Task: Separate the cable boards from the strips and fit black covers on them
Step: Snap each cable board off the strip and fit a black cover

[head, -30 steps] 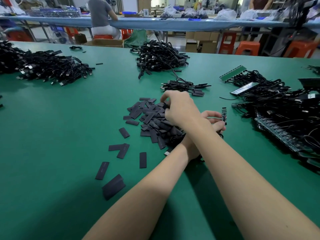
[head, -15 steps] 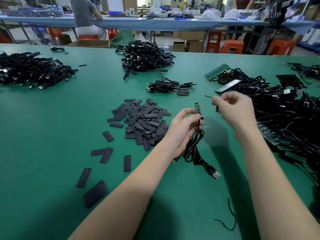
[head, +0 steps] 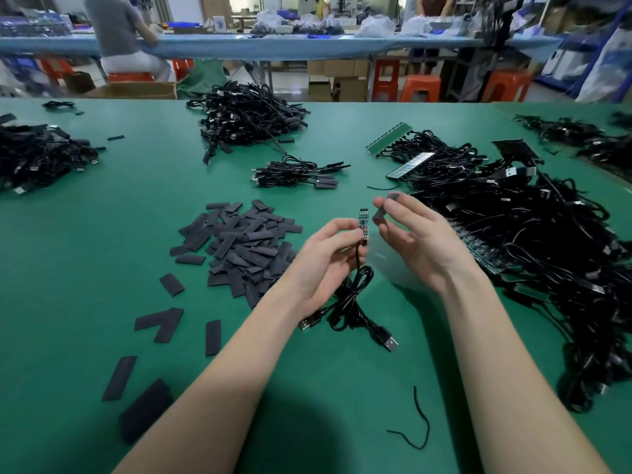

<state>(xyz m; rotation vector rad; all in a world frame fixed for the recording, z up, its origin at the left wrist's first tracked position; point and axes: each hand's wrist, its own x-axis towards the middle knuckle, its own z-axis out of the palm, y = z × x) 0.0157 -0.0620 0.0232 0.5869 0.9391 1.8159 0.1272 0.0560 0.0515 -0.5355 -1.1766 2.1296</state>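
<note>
A: Cable board (head: 363, 221), where is it?

B: Upright in the left hand (head: 325, 265), just right of the heap of black covers (head: 239, 248) on the green tabletop (head: 102, 234). The left fingers (head: 345, 227) pinch its lower end, where the cable (head: 352, 295) joins, and the cable hangs down in loose coils to its USB plug (head: 389, 341) on the tabletop.

A: And the right hand (head: 417, 241)?

B: Just right of the board, close but apart from it. Its fingers (head: 388, 201) pinch one black cover (head: 381, 211) between thumb and forefinger.

A: How will these handle?

B: The board looks thin, stiff and very light, with tiny parts on its face, so I would hold it by the edges near the cable joint and keep the top end free. The cover looks soft and flattened, like a sleeve; it probably needs a squeeze on its edges to open the mouth before sliding over the board's tip.

A: Risks?

B: Bending the solder joint, or the sleeve catching on the parts.

A: Supply?

B: Strips with cables (head: 513, 227) lie right of the board.
</note>
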